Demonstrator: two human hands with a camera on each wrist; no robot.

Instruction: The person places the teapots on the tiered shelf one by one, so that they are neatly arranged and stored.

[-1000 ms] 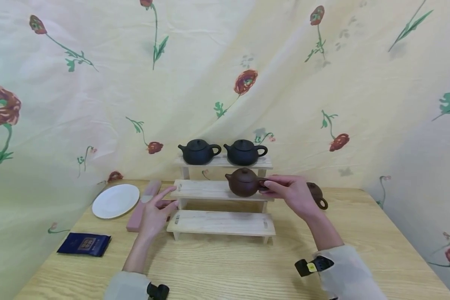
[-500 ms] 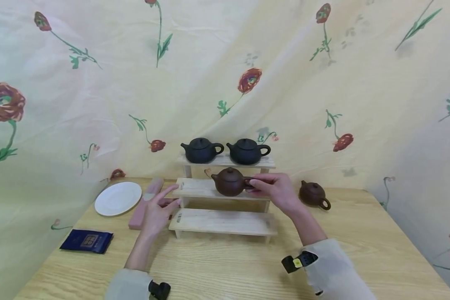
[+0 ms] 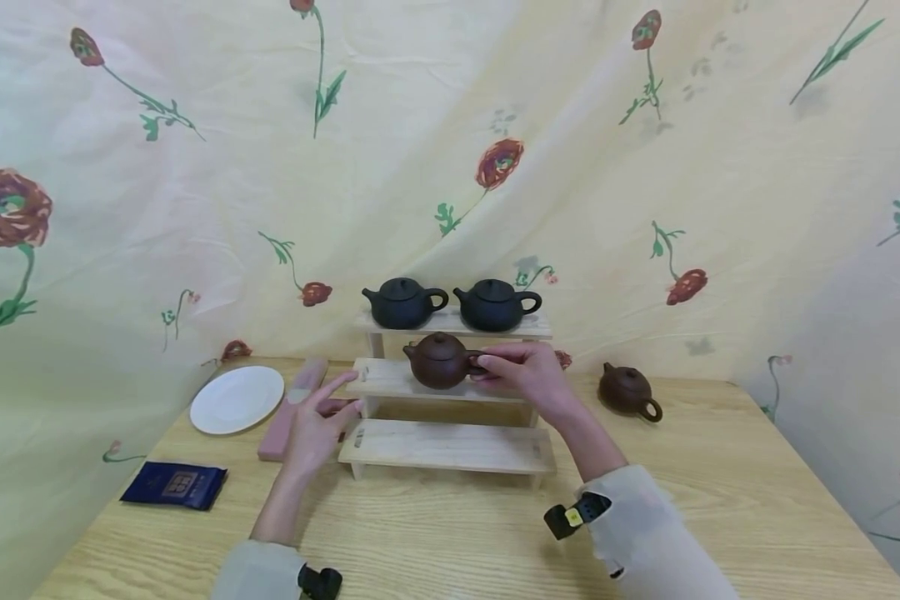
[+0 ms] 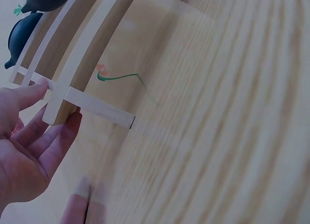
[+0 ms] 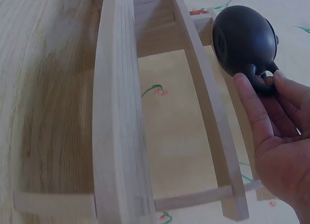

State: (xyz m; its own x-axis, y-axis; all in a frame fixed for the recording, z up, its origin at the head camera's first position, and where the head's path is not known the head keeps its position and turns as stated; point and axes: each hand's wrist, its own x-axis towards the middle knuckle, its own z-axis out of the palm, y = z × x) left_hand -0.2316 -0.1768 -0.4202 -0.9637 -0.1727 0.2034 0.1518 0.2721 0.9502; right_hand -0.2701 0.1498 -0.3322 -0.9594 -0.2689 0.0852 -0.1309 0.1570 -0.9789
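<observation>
My right hand (image 3: 528,379) pinches the loop handle of a dark brown teapot (image 3: 438,362), held upright in front of the middle tier of a three-tier wooden stand (image 3: 446,446). In the right wrist view the teapot's underside (image 5: 244,40) shows, with thumb and fingers of the right hand (image 5: 286,146) at the handle. My left hand (image 3: 315,429) grips the left end of the middle tier; in the left wrist view the left hand (image 4: 29,146) has the shelf end between thumb and fingers. A black teapot (image 3: 402,303) and a second black teapot (image 3: 492,305) stand on the top tier.
Another brown teapot (image 3: 626,390) sits on the table (image 3: 690,483) right of the stand. At the left are a white plate (image 3: 237,401), a long pink object (image 3: 277,433) partly behind my left hand, and a dark blue packet (image 3: 174,485). A floral cloth (image 3: 570,183) hangs behind.
My right hand has carried the brown teapot leftward along the middle tier, uncovering the brown teapot on the table. The left hand has kept its place at the stand.
</observation>
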